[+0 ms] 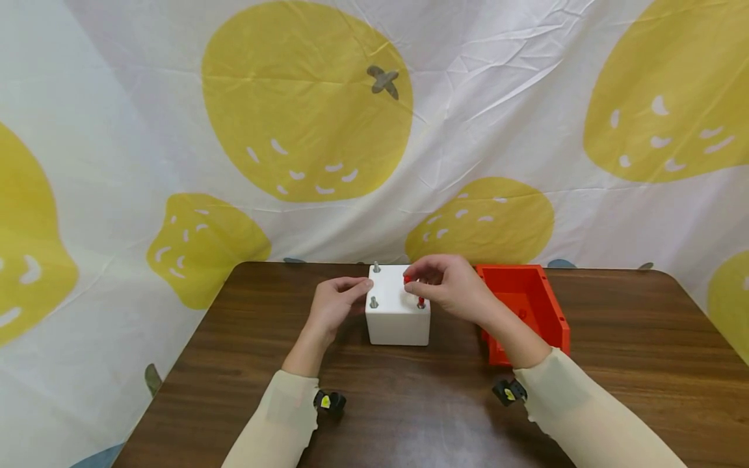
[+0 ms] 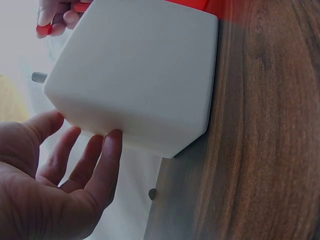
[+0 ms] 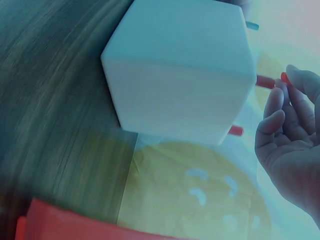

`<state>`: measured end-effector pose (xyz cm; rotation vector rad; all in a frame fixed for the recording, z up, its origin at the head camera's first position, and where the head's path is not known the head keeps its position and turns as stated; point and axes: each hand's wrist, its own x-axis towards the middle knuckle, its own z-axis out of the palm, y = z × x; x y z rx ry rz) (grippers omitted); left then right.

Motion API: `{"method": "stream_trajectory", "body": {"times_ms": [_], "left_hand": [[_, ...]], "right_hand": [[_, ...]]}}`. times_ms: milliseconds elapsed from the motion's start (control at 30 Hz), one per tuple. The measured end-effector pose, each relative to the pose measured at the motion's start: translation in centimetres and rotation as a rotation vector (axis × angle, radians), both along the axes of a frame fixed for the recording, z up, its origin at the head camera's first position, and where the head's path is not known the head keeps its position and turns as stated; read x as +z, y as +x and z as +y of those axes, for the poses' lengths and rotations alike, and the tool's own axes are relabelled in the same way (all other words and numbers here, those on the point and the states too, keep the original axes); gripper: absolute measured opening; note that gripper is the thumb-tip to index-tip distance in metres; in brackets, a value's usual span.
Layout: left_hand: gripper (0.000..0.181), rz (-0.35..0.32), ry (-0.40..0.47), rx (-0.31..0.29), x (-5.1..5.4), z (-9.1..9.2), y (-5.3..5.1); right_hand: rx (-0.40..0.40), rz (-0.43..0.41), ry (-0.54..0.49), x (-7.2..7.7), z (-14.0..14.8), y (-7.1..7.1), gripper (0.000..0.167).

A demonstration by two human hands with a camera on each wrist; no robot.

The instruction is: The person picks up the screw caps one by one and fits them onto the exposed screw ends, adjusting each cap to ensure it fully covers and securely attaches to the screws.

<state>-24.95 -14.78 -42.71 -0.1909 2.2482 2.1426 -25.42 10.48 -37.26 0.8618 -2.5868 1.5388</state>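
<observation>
A white box [image 1: 398, 328] stands on the table with threaded metal bolts [image 1: 374, 302] rising from its top corners. My left hand [image 1: 333, 302] touches the box's left side with its fingertips, the thumb at the top edge. Above the box's right part, my right hand [image 1: 447, 286] pinches a small red cap [image 3: 285, 78] between thumb and finger. A red sleeve [image 3: 265, 81] covers the near right bolt. Another red sleeve [image 3: 236, 130] shows on the far right corner in the right wrist view; my right hand hides that corner in the head view.
Right of the box is an open red bin [image 1: 552, 296], partly behind my right forearm, with a small red piece [image 1: 523, 314] inside. The brown wooden table [image 1: 421, 409] ends at a white cloth [image 1: 328, 227] printed with yellow fruit.
</observation>
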Motion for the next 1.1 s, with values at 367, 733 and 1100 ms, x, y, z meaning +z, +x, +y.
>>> {"method": "stream_trajectory", "body": {"times_ms": [367, 733, 1100], "left_hand": [[0.033, 0.002, 0.008, -0.01, -0.3, -0.1, -0.1], [0.029, 0.031, 0.045, -0.021, -0.4, -0.1, -0.2], [0.029, 0.029, 0.052, -0.026, -0.5, -0.2, -0.2]], "right_hand": [[0.032, -0.022, 0.024, 0.2, -2.0, 0.4, 0.014], [0.058, 0.052, 0.071, -0.3, -3.3, 0.0, 0.01], [0.092, 0.063, 0.063, -0.7, -4.2, 0.1, 0.01]]}}
